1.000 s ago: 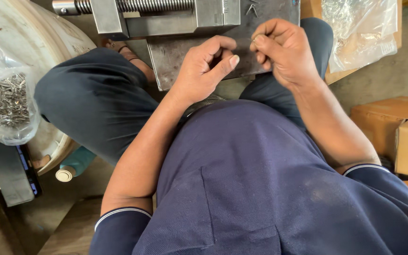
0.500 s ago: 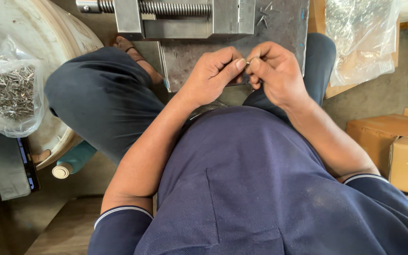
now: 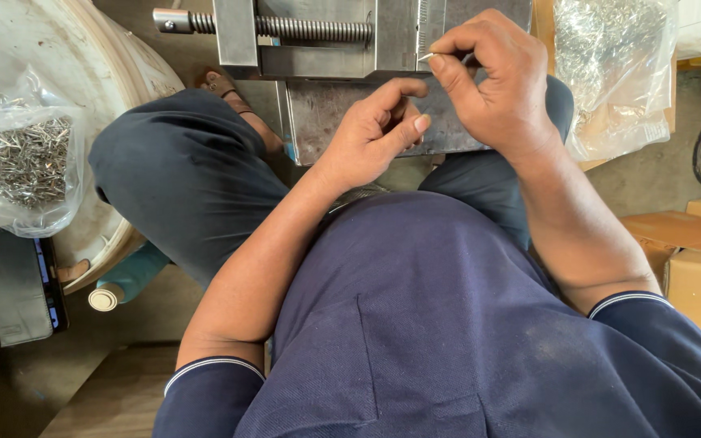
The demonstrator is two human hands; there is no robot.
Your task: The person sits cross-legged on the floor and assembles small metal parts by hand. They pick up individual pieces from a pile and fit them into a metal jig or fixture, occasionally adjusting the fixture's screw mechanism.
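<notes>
Steel glints where the right hand (image 3: 492, 81) is pinching a small thin metal pin (image 3: 426, 57) between thumb and forefinger, holding it at the grey steel bench vise (image 3: 326, 40). The left hand (image 3: 375, 134) is hovering beside it, loosely curled and empty. I would be keeping that pin square to the vise. A clear plastic bag of pins (image 3: 22, 162) is lying well apart.
</notes>
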